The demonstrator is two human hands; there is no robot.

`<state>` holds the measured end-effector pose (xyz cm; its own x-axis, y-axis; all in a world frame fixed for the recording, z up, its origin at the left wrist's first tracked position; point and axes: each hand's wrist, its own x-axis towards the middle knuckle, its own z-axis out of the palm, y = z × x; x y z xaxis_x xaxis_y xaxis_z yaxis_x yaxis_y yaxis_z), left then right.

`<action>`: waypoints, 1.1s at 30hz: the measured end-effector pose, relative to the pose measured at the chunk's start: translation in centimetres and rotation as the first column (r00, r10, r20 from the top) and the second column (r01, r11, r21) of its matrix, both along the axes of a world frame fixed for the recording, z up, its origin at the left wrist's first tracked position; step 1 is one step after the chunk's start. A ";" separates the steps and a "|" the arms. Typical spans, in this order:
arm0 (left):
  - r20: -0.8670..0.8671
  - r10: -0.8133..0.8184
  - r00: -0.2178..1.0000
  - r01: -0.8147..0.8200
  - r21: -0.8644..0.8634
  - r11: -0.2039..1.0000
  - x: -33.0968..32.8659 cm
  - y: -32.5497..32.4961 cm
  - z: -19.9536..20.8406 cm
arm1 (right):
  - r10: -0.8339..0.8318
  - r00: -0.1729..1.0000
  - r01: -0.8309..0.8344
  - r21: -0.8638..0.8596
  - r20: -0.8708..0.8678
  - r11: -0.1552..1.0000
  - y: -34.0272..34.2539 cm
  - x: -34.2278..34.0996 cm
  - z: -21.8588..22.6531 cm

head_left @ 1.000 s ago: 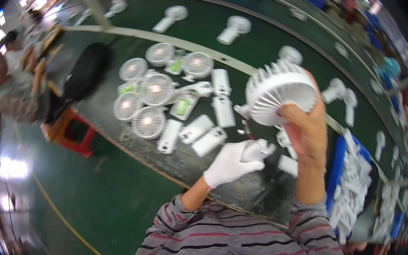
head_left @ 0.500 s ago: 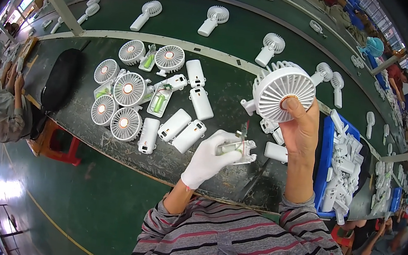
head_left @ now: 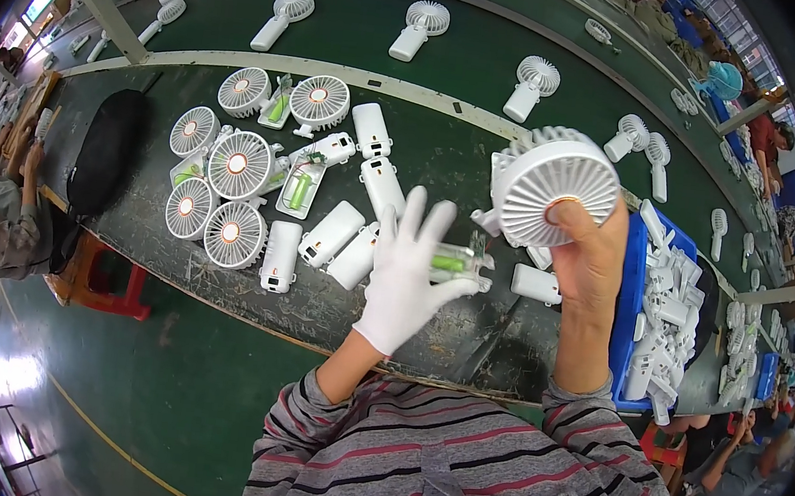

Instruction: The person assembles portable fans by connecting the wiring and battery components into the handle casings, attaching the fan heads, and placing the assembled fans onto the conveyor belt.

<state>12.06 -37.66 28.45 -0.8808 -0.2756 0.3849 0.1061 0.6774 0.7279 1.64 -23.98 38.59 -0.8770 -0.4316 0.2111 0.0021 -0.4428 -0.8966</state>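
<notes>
My bare right hand (head_left: 591,254) grips a white fan head (head_left: 555,192), its thumb on the copper-ringed hub. My left hand (head_left: 404,278), in a white glove, has its fingers spread. Beside its thumb lies an opened handle half (head_left: 459,264) with a green battery in it; whether the thumb touches it I cannot tell. White handle shells (head_left: 332,233) lie just left of the glove, one partly covered by it. Another handle shell (head_left: 536,283) rests close to my right wrist. Farther left are several fan heads (head_left: 239,166) and an open handle with a green battery (head_left: 299,189).
A blue bin (head_left: 630,311) heaped with white handle parts stands right of my right forearm. Beyond the bench's pale rail, a green conveyor (head_left: 362,36) carries handheld fans (head_left: 420,33). A black bag (head_left: 109,152) lies at the bench's left end, near a seated person (head_left: 3,216).
My left hand has let go of the handle half with the battery, and its fingers have opened upward. My right hand still holds the fan head in nearly the same place.
</notes>
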 end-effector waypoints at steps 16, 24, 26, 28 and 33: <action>-0.069 -0.673 0.737 0.640 0.394 0.660 -3.4 -3.5 5.3 | 0.145 0.989 -0.142 -0.086 0.028 0.986 4.1 -0.1 -0.1; -0.435 -0.760 0.484 0.427 0.875 -0.229 -2.8 0.1 0.8 | 0.036 0.996 -0.026 -0.120 0.080 0.992 5.8 0.5 -0.7; -0.696 -0.428 0.577 0.434 0.705 -0.561 -1.4 2.7 -2.0 | 0.019 0.997 -0.009 -0.123 0.080 0.992 5.7 0.2 -1.0; -0.593 -0.472 0.652 0.403 0.799 -0.447 -0.8 4.1 -2.5 | 0.029 0.998 -0.022 -0.140 0.047 0.990 4.9 -0.2 -0.8; -0.284 -0.539 0.793 0.199 0.957 -0.211 0.0 5.1 -0.8 | -0.090 0.989 0.104 -0.127 0.113 0.986 3.8 -0.5 -1.1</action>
<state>12.09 -32.51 27.69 -0.9751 0.2186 -0.0371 -0.1998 -0.7938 0.5744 1.13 -20.16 37.50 -0.9340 -0.3179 0.1634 0.0459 -0.5602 -0.8271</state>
